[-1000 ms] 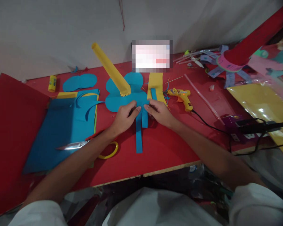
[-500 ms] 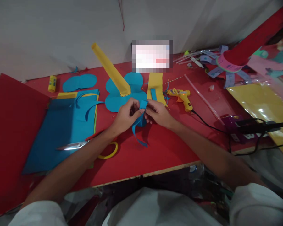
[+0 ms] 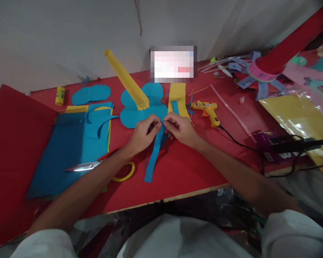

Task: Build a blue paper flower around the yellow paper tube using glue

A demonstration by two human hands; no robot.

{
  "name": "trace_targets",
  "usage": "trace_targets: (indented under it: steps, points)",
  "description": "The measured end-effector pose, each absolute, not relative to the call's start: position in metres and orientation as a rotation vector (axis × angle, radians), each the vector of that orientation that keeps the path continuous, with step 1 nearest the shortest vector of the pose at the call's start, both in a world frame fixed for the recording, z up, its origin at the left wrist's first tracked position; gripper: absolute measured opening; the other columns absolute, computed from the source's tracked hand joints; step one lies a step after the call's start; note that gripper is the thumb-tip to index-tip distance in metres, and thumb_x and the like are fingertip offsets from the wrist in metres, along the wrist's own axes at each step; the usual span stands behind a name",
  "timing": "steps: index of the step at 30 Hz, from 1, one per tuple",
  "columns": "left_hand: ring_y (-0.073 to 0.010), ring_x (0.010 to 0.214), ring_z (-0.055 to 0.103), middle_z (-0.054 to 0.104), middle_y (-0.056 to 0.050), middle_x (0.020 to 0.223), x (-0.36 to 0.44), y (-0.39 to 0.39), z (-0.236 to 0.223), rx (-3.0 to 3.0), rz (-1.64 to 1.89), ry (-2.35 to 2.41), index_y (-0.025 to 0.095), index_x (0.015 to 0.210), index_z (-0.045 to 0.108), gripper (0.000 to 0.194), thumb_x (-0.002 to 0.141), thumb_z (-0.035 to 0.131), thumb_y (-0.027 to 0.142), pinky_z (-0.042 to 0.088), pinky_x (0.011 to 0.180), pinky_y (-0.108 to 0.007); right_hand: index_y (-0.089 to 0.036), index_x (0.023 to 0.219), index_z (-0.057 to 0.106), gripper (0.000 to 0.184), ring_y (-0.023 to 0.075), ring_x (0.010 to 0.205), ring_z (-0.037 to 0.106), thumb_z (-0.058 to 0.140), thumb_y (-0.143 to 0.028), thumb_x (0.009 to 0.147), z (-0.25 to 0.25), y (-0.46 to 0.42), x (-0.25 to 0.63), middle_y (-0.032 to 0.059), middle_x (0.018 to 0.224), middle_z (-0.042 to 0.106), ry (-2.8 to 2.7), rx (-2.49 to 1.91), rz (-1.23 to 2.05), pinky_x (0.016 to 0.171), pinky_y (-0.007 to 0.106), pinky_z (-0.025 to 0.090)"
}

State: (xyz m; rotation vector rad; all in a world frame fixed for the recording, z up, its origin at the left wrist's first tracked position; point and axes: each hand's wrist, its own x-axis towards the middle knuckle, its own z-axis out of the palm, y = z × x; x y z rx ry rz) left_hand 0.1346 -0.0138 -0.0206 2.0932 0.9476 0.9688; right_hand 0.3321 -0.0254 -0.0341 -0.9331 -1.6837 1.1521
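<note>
Presently in my left hand [image 3: 146,134]: the upper end of a blue strip [image 3: 154,154], pinched between thumb and fingers.
Right hand: I have this hand [image 3: 181,129] closed on the same upper end, fingertips nearly meeting the left ones.
Blue strip: its lower part slants down over the red worktop [image 3: 191,168], toward the near edge; a darker blue piece shows beneath my right fingers, mostly hidden.
Lobed blue paper [image 3: 131,116]: lies flat just beyond my hands, already cut to rounded lobes.
Yellow tube [image 3: 125,79]: rolled, its notched base on the lobed paper; whether it is glued, I cannot tell.
Glue gun [image 3: 212,116]: lies to the right, orange light showing.
Scissors [image 3: 86,166]: blades over the blue sheets [image 3: 67,143], handles partly under my left forearm.
Progress: I judge shaping well advanced, with the strip's handling unfinished; its free end hangs loose, and I see no finished join. How much remains overall, I cannot tell.
</note>
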Motion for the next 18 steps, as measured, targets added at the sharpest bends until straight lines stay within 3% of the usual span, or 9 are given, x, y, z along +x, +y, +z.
trace_targets:
  steps: [8,18]
  points:
    - [-0.0126,0.064,0.052,0.057,0.002,0.072,0.1339,-0.0166,-0.0239,2.235,0.985,1.007,0.020,0.088,0.052,0.009,0.097,0.051,0.019,0.038,0.062,-0.027,-0.024,0.088,0.054,0.044,0.0109,0.053,0.062,0.059,-0.067,0.098,-0.0353,-0.0296,0.3268,-0.0015,0.071,0.069,-1.663,-0.957,1.184,0.052,0.025,0.050]
    - [-0.0132,0.064,0.052,0.057,0.002,0.072,0.1335,-0.0140,-0.0246,2.237,0.970,1.064,0.021,0.087,0.052,0.008,0.094,0.050,0.017,0.037,0.063,-0.028,-0.024,0.090,0.051,0.045,0.0123,0.055,0.064,0.064,-0.067,0.095,-0.0439,-0.0250,0.3247,-0.0019,0.071,0.068,-1.459,-0.951,1.218,0.053,0.026,0.054]
